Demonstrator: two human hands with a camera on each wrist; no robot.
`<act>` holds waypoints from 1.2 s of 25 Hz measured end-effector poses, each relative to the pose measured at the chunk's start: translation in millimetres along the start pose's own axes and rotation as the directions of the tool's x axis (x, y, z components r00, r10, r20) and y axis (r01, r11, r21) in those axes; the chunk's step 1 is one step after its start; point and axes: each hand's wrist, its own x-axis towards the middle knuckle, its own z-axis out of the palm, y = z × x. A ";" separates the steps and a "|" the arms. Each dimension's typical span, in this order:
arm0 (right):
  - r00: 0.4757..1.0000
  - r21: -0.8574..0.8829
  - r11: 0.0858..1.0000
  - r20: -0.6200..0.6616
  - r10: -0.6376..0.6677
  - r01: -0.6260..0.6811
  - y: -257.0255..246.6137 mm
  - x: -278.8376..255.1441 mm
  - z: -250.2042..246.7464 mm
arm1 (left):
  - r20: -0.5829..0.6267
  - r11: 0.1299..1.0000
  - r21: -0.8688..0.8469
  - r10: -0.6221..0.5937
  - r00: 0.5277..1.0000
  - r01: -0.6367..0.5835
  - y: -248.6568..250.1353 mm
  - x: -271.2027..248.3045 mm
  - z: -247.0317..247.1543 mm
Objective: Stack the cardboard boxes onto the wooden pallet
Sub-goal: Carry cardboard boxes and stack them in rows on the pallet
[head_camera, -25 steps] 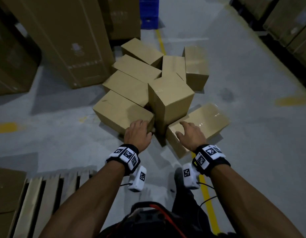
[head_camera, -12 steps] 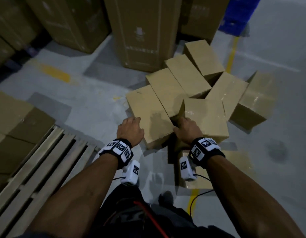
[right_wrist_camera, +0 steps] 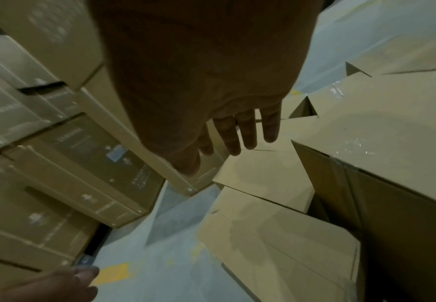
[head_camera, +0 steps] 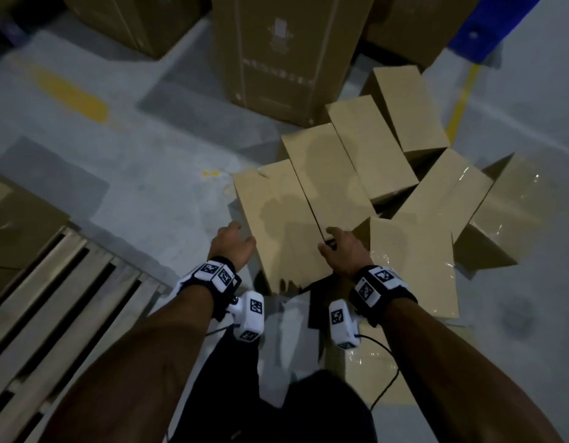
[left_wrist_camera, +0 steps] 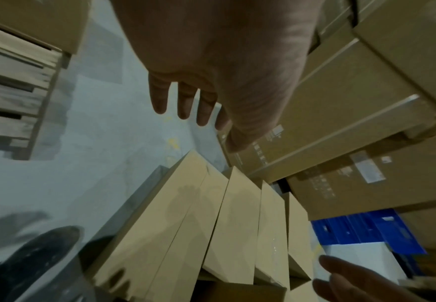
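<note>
Wooden pallet (head_camera: 62,302): cut off by left and bottom edges, head view. Tall carton (head_camera: 286,49): top cropped, print blurred. Blue crate (head_camera: 513,20): mostly out of frame.

Plain tan cardboard boxes (head_camera: 312,199) jumbled on floor, some tilted; slatted wooden pallet (head_camera: 62,302) nearby, w/ boxes at its far end

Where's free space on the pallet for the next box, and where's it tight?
Wooden pallet: bare slats run from the box at its far-left end to its near edge. Grey floor between pallet and box pile is open. The pile itself is crowded.
</note>
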 end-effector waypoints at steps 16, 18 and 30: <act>0.984 -0.073 0.982 0.013 0.177 -0.176 67.0 338.9 135.9 | -0.117 0.977 -0.199 -0.095 0.989 0.070 -71.3 265.5 208.1; 0.982 -0.094 0.977 -0.023 0.189 -0.191 71.0 366.0 150.3 | -0.112 0.978 -0.189 -0.113 0.987 0.090 -79.1 290.4 233.3; 0.977 -0.254 0.963 -0.212 0.032 -0.087 72.1 385.3 196.9 | -0.058 0.929 -0.326 -0.204 0.977 0.174 -103.5 339.1 267.0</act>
